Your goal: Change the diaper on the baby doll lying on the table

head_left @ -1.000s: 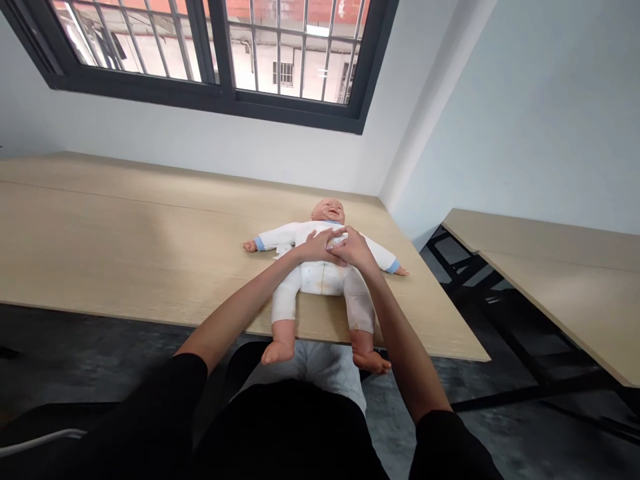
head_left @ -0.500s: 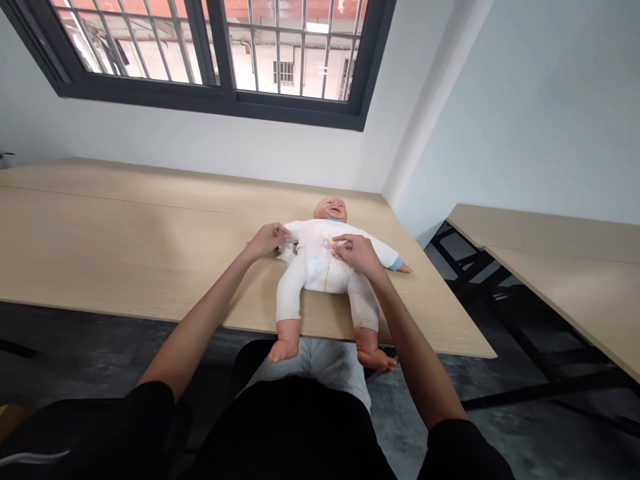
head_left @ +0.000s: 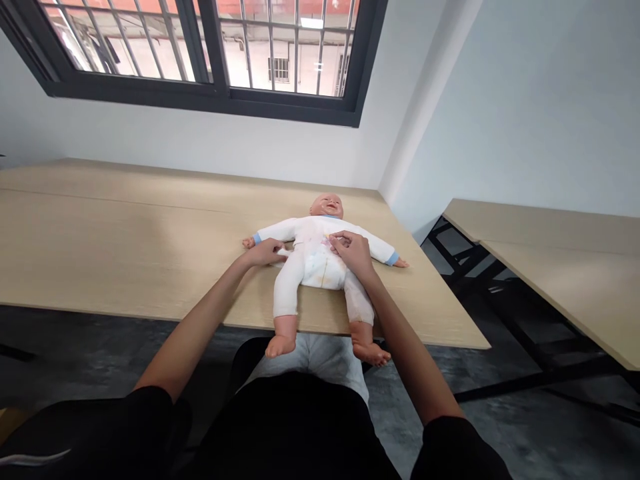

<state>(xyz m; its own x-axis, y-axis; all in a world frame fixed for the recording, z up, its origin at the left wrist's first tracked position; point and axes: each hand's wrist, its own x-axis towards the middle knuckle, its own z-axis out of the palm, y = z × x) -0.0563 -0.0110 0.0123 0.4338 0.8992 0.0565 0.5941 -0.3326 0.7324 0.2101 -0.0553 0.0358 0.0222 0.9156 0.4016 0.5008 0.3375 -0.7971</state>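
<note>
A baby doll (head_left: 327, 205) lies on its back in a white long-sleeved suit with blue cuffs, its feet past the table's near edge. Around its hips is a white diaper (head_left: 320, 270), a small coloured print showing near the top of the front. My left hand (head_left: 265, 253) is at the doll's side on the left, thumb and fingers closed on a white side flap of the diaper. On the belly, my right hand (head_left: 351, 249) has its fingers pinched together at the upper front edge of the diaper, beside the print. Its fingers partly cover that edge.
The doll rests on a light wooden table (head_left: 150, 267) set against the wall. A barred window (head_left: 210, 60) is above. Another wooden table (head_left: 565, 267) with black legs (head_left: 505, 327) stands to the right, across a gap.
My left hand has moved slightly down and away from the belly, drawing the white flap outward. The right hand stays at the diaper's front. The whole view has shifted a little.
</note>
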